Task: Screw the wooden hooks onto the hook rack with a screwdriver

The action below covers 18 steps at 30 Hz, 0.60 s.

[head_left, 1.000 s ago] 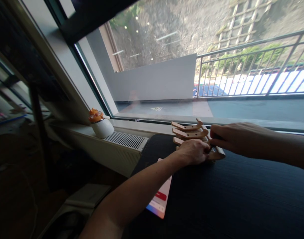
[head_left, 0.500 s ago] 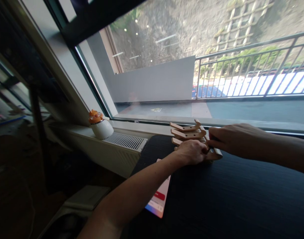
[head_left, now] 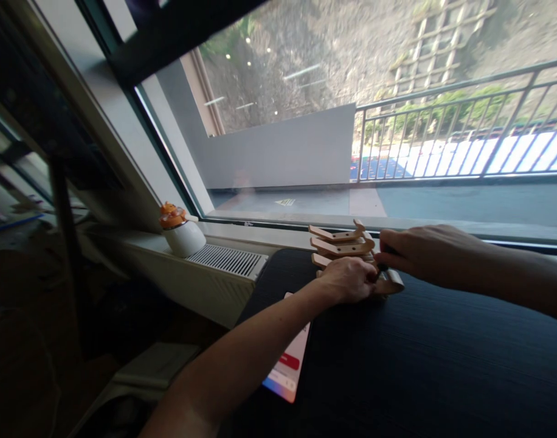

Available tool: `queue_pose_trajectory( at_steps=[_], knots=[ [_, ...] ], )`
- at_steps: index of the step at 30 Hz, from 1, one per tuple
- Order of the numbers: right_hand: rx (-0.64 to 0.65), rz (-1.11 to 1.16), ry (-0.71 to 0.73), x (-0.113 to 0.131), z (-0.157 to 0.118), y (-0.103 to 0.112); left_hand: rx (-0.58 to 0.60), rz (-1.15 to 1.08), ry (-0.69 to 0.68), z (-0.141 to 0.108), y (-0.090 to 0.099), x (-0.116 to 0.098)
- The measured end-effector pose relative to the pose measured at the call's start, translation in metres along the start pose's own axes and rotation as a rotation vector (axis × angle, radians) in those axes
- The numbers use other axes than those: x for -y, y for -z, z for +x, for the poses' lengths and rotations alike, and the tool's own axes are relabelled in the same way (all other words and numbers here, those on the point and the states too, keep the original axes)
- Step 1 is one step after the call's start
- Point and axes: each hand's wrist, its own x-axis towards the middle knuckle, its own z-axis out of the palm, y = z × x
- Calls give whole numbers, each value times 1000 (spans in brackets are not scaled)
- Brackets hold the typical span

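A wooden piece with several curved, hook-ended slats [head_left: 342,248] rests on the black table near the window. Dark holes show in two of its slats. My left hand [head_left: 350,278] is closed on the near part of the wooden piece, its fingertips by the right end of the slats. My right hand [head_left: 408,248] is closed round a small dark tool [head_left: 386,249], whose lower end meets the wood beside my left fingertips. The tool's tip and the wood under my left hand are hidden.
A phone [head_left: 288,363] with a lit screen lies partly under my left forearm on the black table [head_left: 424,365]. A white pot with an orange top [head_left: 182,234] stands on the radiator [head_left: 228,260] at the left. The window runs along the far side.
The view has shifted very slightly. Both hands stay at the wooden piece, with the right hand turned a little around the tool.
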Motion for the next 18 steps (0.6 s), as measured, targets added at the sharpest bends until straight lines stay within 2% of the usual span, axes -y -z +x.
queue_pose_trajectory(
  at_steps=[4,10,14,18],
  knots=[
    [115,-58,-15,2,0,6,-5,-10,17,0,0,0],
    [119,-8,15,2,1,2,-7,1,24,1,-1,0],
    [132,-77,-19,1,1,-5,-13,1,-2,0,-1,-1],
    [152,-139,-62,1,0,0,-7,4,11,0,0,-1]
  ],
)
